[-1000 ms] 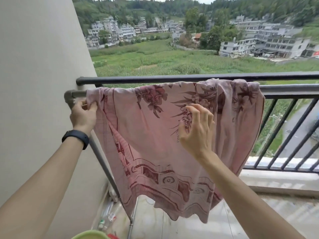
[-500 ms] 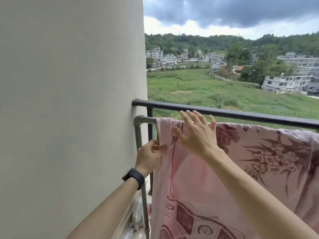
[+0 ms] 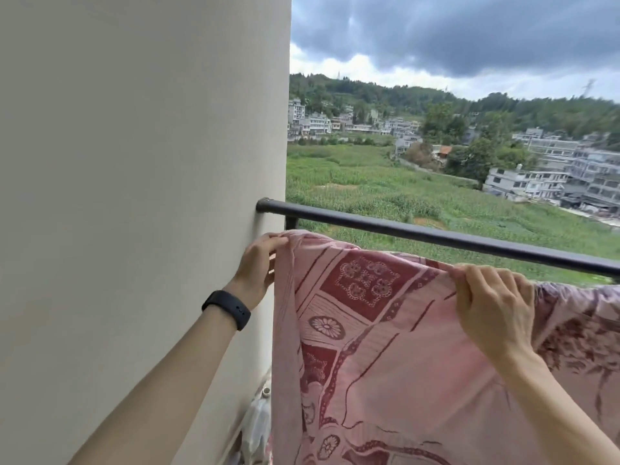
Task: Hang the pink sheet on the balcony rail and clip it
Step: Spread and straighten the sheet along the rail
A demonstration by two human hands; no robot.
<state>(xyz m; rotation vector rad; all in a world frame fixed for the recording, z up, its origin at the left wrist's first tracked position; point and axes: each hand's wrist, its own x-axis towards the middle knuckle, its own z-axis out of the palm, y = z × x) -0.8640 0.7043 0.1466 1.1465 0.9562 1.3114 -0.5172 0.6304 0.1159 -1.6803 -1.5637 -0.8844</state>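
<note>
The pink sheet [image 3: 385,357], patterned with dark red squares and flowers, hangs in front of the black balcony rail [image 3: 436,234]. My left hand [image 3: 260,268], a black band on its wrist, pinches the sheet's upper left corner by the wall. My right hand [image 3: 493,307] grips the sheet's top edge further right, fingers curled over the fold. The lifted edge stands just below the black rail's height. The grey bar under the sheet is hidden by the cloth. No clip shows.
A plain beige wall [image 3: 134,196] fills the left side, meeting the rail's end. A plastic bottle and bags [image 3: 258,417] lie low between the wall and the sheet. Beyond the rail are fields and buildings far below.
My right hand has gone from open against the cloth to gripping its top edge further right. Both hands have raised the sheet's left edge, showing its patterned border. The view tilted upward.
</note>
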